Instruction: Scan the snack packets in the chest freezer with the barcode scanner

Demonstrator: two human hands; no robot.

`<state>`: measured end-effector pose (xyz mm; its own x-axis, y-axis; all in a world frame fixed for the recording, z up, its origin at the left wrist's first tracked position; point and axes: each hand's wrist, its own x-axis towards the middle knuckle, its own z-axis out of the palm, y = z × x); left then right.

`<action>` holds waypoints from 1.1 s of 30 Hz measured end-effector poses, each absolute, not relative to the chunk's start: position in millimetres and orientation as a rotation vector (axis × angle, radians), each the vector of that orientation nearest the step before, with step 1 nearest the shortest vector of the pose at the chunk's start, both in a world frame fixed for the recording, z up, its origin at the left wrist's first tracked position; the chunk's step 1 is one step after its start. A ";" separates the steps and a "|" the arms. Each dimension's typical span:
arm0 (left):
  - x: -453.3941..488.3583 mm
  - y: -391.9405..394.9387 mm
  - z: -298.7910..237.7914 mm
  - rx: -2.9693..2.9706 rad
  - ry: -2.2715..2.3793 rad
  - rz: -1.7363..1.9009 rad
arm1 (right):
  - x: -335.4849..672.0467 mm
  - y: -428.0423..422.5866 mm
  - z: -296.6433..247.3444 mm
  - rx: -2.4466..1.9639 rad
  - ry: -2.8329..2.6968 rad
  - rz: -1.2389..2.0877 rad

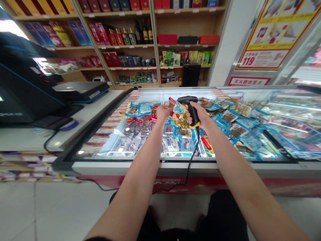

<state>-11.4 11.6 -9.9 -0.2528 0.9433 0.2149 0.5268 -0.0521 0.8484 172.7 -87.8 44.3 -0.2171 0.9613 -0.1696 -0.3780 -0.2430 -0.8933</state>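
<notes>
My right hand (198, 115) is wrapped round the handle of a black and yellow barcode scanner (187, 100), its head pointing left. A black cable hangs from the scanner's base. Left of it, my left hand (163, 112) has its fingers closed on a small red snack packet (172, 103), close to the scanner's head. Below both hands, gold and red packets (182, 123) and blue snack packets (144, 109) lie on the glass top of a chest freezer (105, 147). More blue packets (229, 116) are heaped to the right of the scanner.
At the left, a counter (82, 115) carries a flat black device (81, 90) and a dark checkout machine (22, 90). The scanner's cable (187, 179) loops over the freezer's front edge. Shelves (130, 47) of boxes and bottles stand behind; a yellow poster (276, 36) hangs at right.
</notes>
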 end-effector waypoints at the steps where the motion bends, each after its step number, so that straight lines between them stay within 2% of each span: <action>1: -11.5 11.9 -10.1 1.554 1.784 1.255 | 172.6 -87.5 44.1 -0.950 -0.907 1.666; 13: -38.5 -6.7 13.8 1.599 1.860 1.288 | 171.6 -86.8 40.6 -0.911 -0.942 1.666; 22: -98.1 -23.6 31.0 1.696 2.156 1.393 | 174.2 -87.3 41.6 -0.922 -0.936 1.661; 29: -107.6 -32.8 18.9 2.000 2.342 1.014 | 173.1 -91.8 45.2 -0.945 -0.903 1.623; 33: -105.7 -31.0 15.7 2.001 2.366 0.981 | 174.3 -91.5 45.3 -0.950 -0.894 1.620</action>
